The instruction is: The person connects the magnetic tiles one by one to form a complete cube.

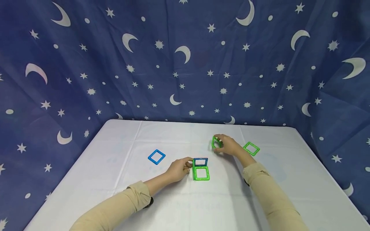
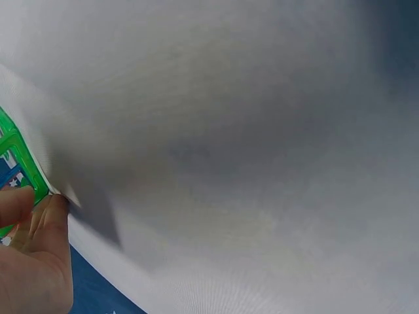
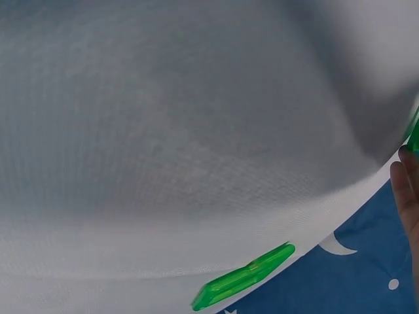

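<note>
A flat green square magnetic tile (image 1: 208, 174) lies near the table's middle, with a blue tile (image 1: 200, 165) upright along its far edge and another green tile (image 1: 194, 173) upright along its left edge. My left hand (image 1: 178, 169) pinches that left green tile near its far corner; in the left wrist view, the thumb (image 2: 16, 204) overlaps the green frame (image 2: 26, 160). Farther back to the right, my right hand (image 1: 229, 146) grips a tilted green tile (image 1: 213, 143) by its edges. Only a sliver of this tile (image 3: 414, 139) shows in the right wrist view.
A loose green tile (image 1: 251, 149) lies just right of my right wrist. On the left, a blue tile (image 1: 156, 157) lies flat on the white tablecloth (image 1: 173, 205). Behind the table hangs a dark blue curtain (image 1: 199, 57) with moons and stars.
</note>
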